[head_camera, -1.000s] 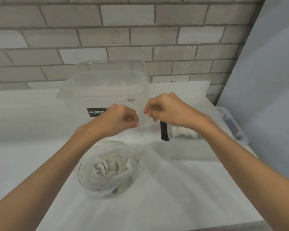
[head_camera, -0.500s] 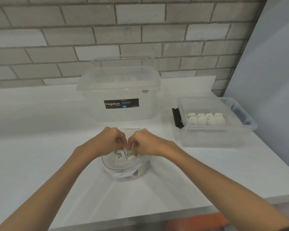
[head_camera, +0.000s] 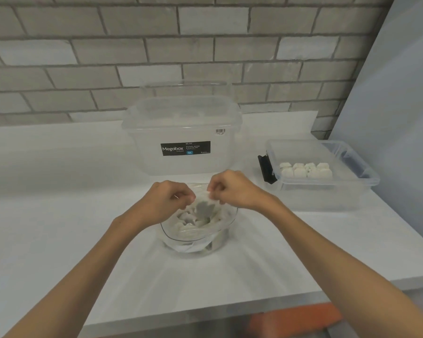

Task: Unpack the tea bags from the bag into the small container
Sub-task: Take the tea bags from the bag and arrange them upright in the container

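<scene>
Left (head_camera: 167, 203), right grip (head_camera: 232, 191) tight on bag (head_camera: 195, 242)

White table (head_camera: 59, 215); on it bag (head_camera: 193, 242); Megabox tub (head_camera: 183, 164); small container (head_camera: 327, 196)

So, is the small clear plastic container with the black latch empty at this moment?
No, two rows of white tea bags lie inside the small clear plastic container.

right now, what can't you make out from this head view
- Head view: count of tea bags in the bag, heaped and partly under the left hand and right hand.
- Head view: Megabox label fine print, too small.
- Head view: dark shape at the far side of the small container, blurred through plastic.
</scene>
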A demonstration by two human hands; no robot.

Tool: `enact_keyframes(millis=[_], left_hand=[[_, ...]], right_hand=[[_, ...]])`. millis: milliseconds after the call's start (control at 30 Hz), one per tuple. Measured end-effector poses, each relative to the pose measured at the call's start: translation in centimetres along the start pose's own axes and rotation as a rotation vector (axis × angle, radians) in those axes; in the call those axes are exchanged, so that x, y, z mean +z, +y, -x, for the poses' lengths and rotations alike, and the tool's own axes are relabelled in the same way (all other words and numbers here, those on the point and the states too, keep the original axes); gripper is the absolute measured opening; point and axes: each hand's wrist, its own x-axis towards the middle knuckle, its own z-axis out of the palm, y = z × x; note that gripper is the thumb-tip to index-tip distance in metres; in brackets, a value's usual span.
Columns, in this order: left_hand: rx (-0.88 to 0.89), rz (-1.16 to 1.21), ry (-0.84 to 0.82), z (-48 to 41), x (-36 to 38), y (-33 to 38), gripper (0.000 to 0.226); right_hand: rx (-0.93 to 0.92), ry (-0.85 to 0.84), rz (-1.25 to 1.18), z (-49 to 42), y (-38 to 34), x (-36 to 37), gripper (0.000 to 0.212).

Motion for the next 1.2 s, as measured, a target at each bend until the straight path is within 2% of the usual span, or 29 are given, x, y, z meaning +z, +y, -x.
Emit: enact_keyframes(millis=[67, 300, 467, 567, 733, 800, 900, 1000, 1200], left_hand=[[0.006, 0.075, 0.012, 0.0, -0.1, 0.1, 0.007], [0.061, 0.356, 0.124, -0.2, 0.3, 1.3, 0.024], [0.042, 0.427, 0.201, -0.3, 0.7, 1.1, 0.01], [-0.006, 0.385, 0.207, -0.1, 0.9, 0.2, 0.004], [-0.046, 0.351, 0.219, 0.4, 0.9, -0.9, 0.003], [-0.057, 0.345, 0.227, 0.6, 0.9, -1.0, 0.003], [-0.073, 0.339, 0.237, 0.7, 0.9, -1.0, 0.003], [-0.074, 0.347, 0.245, 0.8, 0.7, -1.1, 0.003], [-0.073, 0.397, 0.253, 0.5, 0.2, -1.0, 0.007]], right_hand=[[0.001, 0.044, -0.052, 0.0, -0.1, -0.7, 0.004], [-0.112, 0.106, -0.143, 0.4, -1.4, -1.6, 0.007], [-0.125, 0.157, -0.181, -0.1, -1.7, -1.0, 0.006], [-0.109, 0.096, -0.022, -0.4, -0.6, 0.4, 0.013], [-0.122, -0.074, 0.46, -0.3, 1.2, 3.2, 0.031], [-0.155, -0.114, 0.567, -0.2, 1.1, 3.6, 0.025], [-0.174, -0.101, 0.605, -0.4, 1.1, 3.5, 0.017], [-0.133, -0.061, 0.462, -0.9, 1.6, 2.8, 0.02], [0.028, 0.087, -0.091, -0.5, 1.1, -0.1, 0.012]])
